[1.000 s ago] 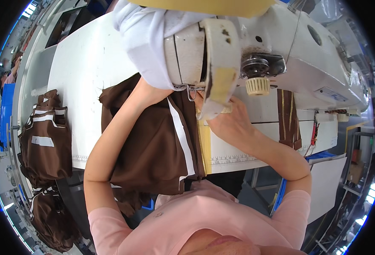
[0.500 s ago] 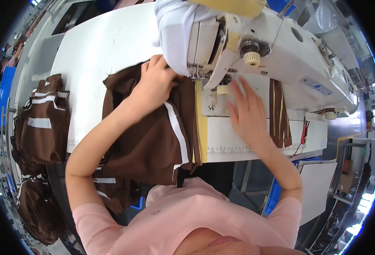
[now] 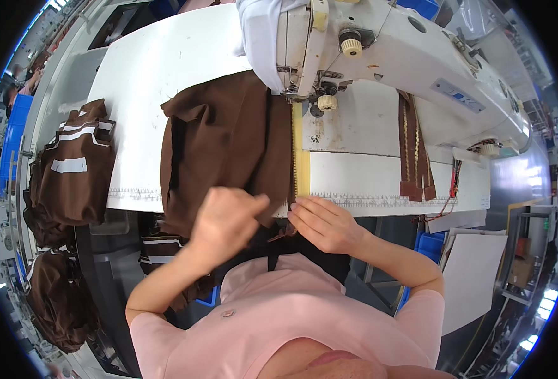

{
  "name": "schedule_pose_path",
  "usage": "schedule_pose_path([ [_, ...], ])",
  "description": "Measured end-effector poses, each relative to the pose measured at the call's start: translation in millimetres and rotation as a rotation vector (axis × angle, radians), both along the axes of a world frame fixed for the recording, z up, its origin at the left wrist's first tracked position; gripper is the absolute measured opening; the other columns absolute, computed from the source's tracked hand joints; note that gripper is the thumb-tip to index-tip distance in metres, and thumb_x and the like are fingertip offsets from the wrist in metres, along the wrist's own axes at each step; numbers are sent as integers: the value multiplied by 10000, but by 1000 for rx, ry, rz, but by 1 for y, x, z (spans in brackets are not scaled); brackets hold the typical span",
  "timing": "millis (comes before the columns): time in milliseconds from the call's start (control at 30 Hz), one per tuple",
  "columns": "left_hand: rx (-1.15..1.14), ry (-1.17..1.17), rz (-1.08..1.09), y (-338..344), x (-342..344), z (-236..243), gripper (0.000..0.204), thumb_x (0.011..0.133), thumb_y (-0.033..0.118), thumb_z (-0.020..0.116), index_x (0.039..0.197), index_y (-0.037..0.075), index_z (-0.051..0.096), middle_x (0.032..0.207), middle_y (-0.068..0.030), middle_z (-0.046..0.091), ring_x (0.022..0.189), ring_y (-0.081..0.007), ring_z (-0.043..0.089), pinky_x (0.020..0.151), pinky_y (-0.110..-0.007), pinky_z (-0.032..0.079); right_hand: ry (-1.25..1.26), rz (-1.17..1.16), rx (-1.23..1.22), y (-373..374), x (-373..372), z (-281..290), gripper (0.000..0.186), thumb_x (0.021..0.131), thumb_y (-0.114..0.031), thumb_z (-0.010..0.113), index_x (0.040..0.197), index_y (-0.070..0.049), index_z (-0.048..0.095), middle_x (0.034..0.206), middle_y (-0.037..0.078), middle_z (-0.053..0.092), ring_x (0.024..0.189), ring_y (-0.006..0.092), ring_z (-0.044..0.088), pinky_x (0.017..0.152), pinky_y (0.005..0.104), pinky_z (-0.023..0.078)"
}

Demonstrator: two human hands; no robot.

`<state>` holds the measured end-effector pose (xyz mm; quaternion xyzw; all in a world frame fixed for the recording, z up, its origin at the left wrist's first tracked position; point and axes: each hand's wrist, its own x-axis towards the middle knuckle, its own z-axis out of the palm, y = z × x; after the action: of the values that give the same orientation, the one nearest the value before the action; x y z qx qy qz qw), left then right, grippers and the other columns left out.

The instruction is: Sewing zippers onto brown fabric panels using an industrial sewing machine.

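Note:
A brown garment piece point(image 3: 228, 132) lies on the white sewing table with its right edge running up to the presser foot point(image 3: 301, 96). Along that edge runs a brown zipper point(image 3: 294, 155) with metal teeth, beside a yellow strip point(image 3: 302, 170). My right hand point(image 3: 323, 224) pinches the zipper's lower end at the table's front edge, fingers together. Over the garment's near part is my left hand point(image 3: 225, 224), slightly blurred, its fingers curled in; what they hold is hidden. The sewing machine point(image 3: 386, 57) stands above, with white cloth point(image 3: 260, 44) draped on its head.
Brown zippers point(image 3: 415, 148) hang over the machine bed at right, near small red-handled snips point(image 3: 456, 177). Stacked brown garment pieces point(image 3: 77, 170) lie at left, more point(image 3: 58, 303) below them. White boards point(image 3: 475, 278) lean at lower right by a blue bin point(image 3: 429, 243).
Both hands have come toward me from beside the presser foot to the table's front edge. The garment piece is turned over, its white stripe out of sight. My right hand has taken the zipper.

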<state>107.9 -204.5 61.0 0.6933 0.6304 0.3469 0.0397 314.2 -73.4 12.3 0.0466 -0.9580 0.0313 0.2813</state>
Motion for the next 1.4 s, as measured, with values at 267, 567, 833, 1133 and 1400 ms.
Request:
schedule_pose_path([
  [267,-168,327,-235,13,-14,71,331,666,76,614,980,-27,626,758,-80,565,716,-210,587,666,-311,485,-10,65,28,4,-4,18,244,761,-141,613,950,1,669,982,133,666,968,257,643,804,322,515],
  [567,-66,160,-390,15,0,13,241,623,77,626,842,-21,649,739,-50,562,698,-189,574,649,-286,465,-125,127,83,11,-11,32,208,765,-147,615,924,-27,675,966,126,667,948,232,647,652,257,465],
  [833,-74,85,-345,36,-18,6,241,609,79,628,829,-13,662,710,-37,553,663,-184,553,620,-287,448,-111,110,104,24,-23,32,161,782,-138,614,883,-25,666,956,126,668,911,223,656,616,245,443],
  [1133,-25,110,-405,84,-35,1,248,621,68,630,852,-17,663,688,-34,516,640,-182,525,593,-298,416,-106,98,101,54,-42,32,228,720,-147,615,906,-23,661,932,120,661,891,224,654,607,261,435],
  [1400,2,191,-366,119,-53,-1,239,578,20,649,814,-3,681,698,-33,532,650,-185,538,596,-292,430,-101,66,133,82,-59,31,205,718,-128,614,889,-26,661,924,117,660,892,209,654,646,264,494],
])
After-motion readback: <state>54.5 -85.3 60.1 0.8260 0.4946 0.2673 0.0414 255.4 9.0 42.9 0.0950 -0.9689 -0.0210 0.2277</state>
